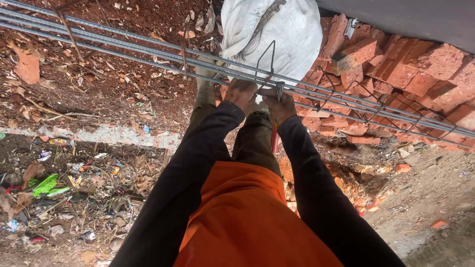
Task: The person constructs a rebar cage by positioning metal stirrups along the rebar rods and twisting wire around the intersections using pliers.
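Red-brown earth (114, 74) strewn with dry leaves and scraps fills the upper left of the view, and a pale concrete ledge (114, 134) runs across below it, with a litter-filled strip (64, 198) of twigs and green plastic scraps nearer the camera. Along the right side lies a heap of broken red bricks (396, 74), and a white woven sack (277, 34) sits at the top, just behind the bars. Several long steel rebars (123, 47) stretch from the upper left corner down to the right edge, bundled side by side, with thin bent wire stirrups (346, 94) looped around them at intervals. The person wears black sleeves and an orange garment (237, 217) and stands over the bars, both arms reaching forward. The left hand (241, 94) is closed around the bars where a stirrup (267, 62) stands upright (the fingers wrap over the top, so the grip looks firm). The right hand (281, 105) sits just beside it, touching the same bars, and is curled around a tool with a red handle (273, 138) that hangs down below the wrist; its metal head (279, 90) meets the bars at the stirrup. The two hands nearly touch each other.
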